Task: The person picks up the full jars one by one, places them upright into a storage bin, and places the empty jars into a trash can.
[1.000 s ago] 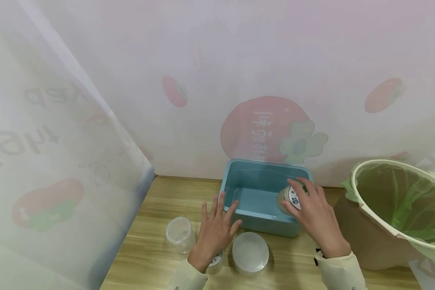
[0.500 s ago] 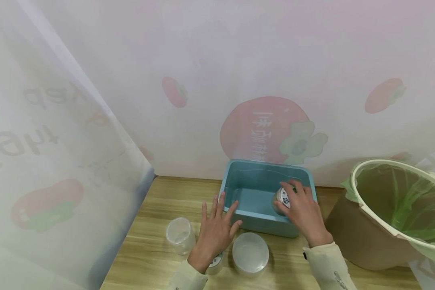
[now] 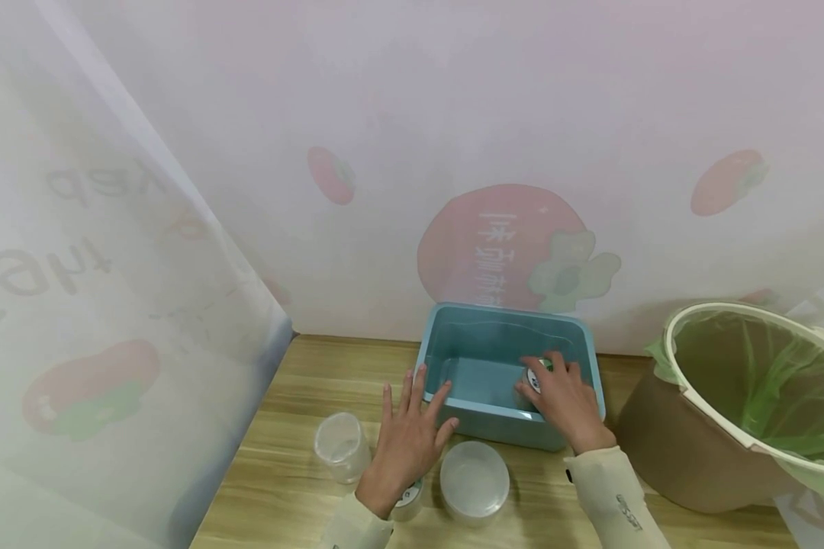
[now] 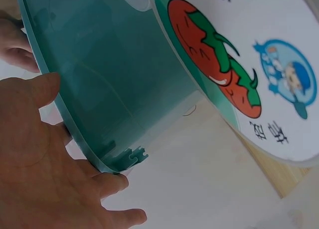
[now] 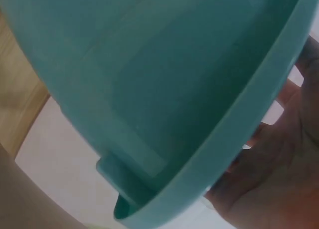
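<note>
A blue-green plastic bin (image 3: 501,428) stands on the wooden table against the back wall. My right hand (image 3: 568,402) reaches over its right side and grips a small jar (image 3: 532,381) with a printed white-and-green lid, down inside the bin. In the right wrist view the bin's wall (image 5: 124,79) hides the jar. My left hand (image 3: 408,438) lies with spread fingers at the bin's near left rim, holding nothing. Below my left wrist stands another lidded jar (image 3: 408,503); the left wrist view shows its label (image 4: 239,64) with red peppers close up.
A clear jar (image 3: 342,450) stands left of my left hand. Between my arms sits a wider round translucent container (image 3: 475,480). To the right is a large brown waste bin (image 3: 700,450) with a green liner. Printed sheets line the back and left.
My right hand has moved left and slightly lower inside the bin, carrying the jar with it. My left hand has stayed in place.
</note>
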Available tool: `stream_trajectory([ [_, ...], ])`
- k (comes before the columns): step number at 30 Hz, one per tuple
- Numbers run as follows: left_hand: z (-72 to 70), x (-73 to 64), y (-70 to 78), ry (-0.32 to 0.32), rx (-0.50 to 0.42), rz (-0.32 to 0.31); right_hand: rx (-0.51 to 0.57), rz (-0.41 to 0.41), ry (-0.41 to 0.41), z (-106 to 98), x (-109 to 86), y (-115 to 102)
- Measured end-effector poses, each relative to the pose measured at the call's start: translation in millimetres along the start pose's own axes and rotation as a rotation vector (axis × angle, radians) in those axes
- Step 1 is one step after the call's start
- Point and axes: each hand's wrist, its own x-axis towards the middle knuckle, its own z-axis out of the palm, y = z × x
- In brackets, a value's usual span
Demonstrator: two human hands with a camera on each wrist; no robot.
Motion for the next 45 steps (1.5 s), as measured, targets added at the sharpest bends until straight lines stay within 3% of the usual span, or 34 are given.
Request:
stream_trajectory([
  [10,0.8,0.1,0.1,0.002,-0.009,-0.003,0.028,0.03,-0.119,0.5,6.1,4.5],
  [28,1.8,-0.4,-0.8,-0.004,-0.011,-0.003,0.092,0.105,-0.19,13.8,21.8,9.4],
  [45,-0.5,-0.6,0.3,-0.014,-0.021,-0.008,0.14,0.123,-0.234,24.7,34.8,13.1],
])
